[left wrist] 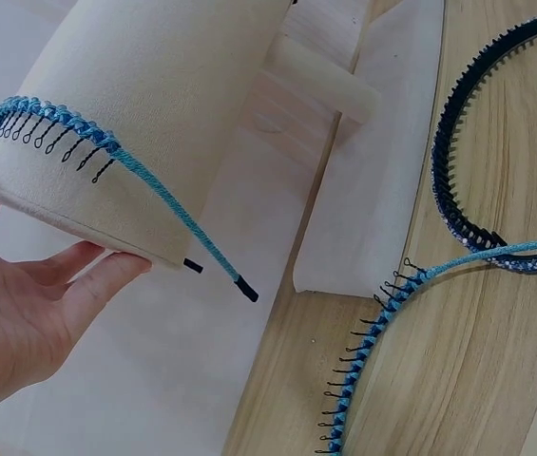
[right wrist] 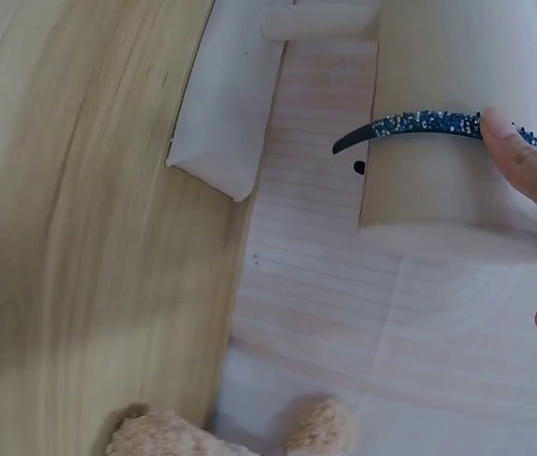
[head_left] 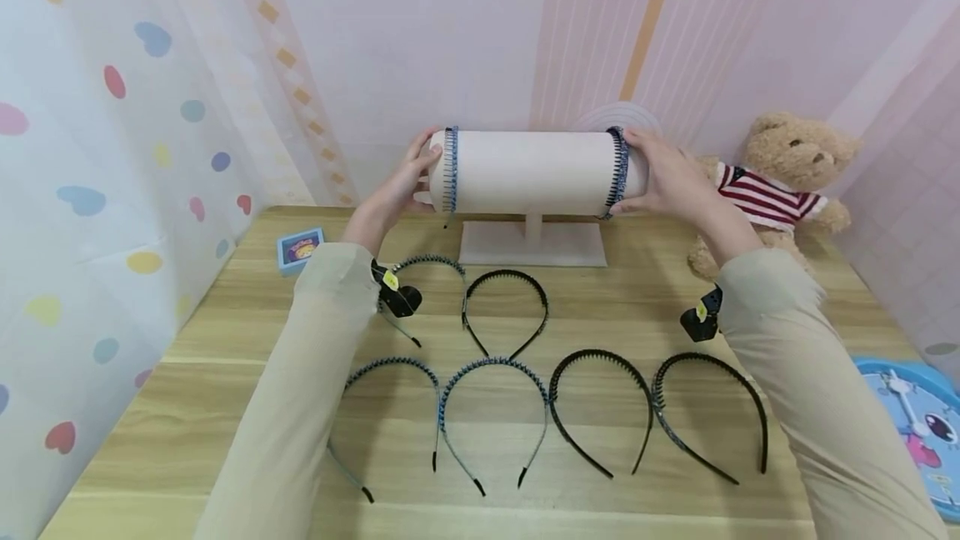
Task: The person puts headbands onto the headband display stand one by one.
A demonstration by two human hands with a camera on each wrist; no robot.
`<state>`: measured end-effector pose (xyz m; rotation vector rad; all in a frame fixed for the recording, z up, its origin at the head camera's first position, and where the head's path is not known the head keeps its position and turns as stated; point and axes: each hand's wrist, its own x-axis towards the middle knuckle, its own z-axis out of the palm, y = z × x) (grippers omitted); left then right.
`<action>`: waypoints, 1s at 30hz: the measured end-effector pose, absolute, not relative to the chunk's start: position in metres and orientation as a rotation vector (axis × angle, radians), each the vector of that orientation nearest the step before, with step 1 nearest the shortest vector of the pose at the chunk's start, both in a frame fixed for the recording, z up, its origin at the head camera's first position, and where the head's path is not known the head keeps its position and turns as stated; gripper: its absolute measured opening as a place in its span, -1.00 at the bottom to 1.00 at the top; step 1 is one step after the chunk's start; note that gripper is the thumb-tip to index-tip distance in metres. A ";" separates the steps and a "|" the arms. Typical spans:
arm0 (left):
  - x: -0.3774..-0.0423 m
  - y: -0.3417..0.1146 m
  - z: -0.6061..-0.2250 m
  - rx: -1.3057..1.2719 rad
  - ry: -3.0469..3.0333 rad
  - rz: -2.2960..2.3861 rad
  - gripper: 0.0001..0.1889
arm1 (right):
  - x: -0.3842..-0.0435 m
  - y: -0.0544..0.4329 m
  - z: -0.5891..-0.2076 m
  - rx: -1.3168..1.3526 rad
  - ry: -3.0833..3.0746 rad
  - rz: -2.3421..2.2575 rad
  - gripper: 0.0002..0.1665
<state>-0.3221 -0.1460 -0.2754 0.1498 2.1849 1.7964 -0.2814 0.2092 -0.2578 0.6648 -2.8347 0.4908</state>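
Note:
A white headband display stand (head_left: 534,173) has a horizontal padded roll on a post and flat base. Around its left end sits a blue toothed headband (head_left: 451,169); around its right end, a dark blue beaded headband (head_left: 617,173). My left hand (head_left: 405,177) grips the roll's left end, its thumb (left wrist: 106,280) against the rim beside the blue headband. With my right hand (head_left: 667,177) I hold the dark headband at the other end; the thumb (right wrist: 504,138) presses on its beads. The right fingers behind the roll are partly hidden.
Several headbands lie on the wooden table, including a black one (head_left: 506,275) and a blue one (head_left: 495,363). A teddy bear (head_left: 798,152) sits at the right, a small blue-framed card (head_left: 300,250) at the left, and a blue toy clock (head_left: 918,423) at the right edge.

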 end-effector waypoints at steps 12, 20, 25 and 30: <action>-0.323 -0.147 -0.271 0.145 2.198 1.803 -0.48 | -0.299 0.175 -0.234 0.766 -2.939 0.411 0.16; -0.325 -0.141 -0.271 0.119 2.163 1.843 -0.47 | -0.312 0.148 -0.227 0.812 -2.985 0.382 0.16; -0.324 -0.137 -0.273 0.107 2.166 1.844 -0.47 | -0.317 0.132 -0.228 0.863 -2.979 0.369 0.18; -0.323 -0.130 -0.274 0.122 2.163 1.850 -0.47 | -0.316 0.121 -0.232 0.865 -2.963 0.381 0.19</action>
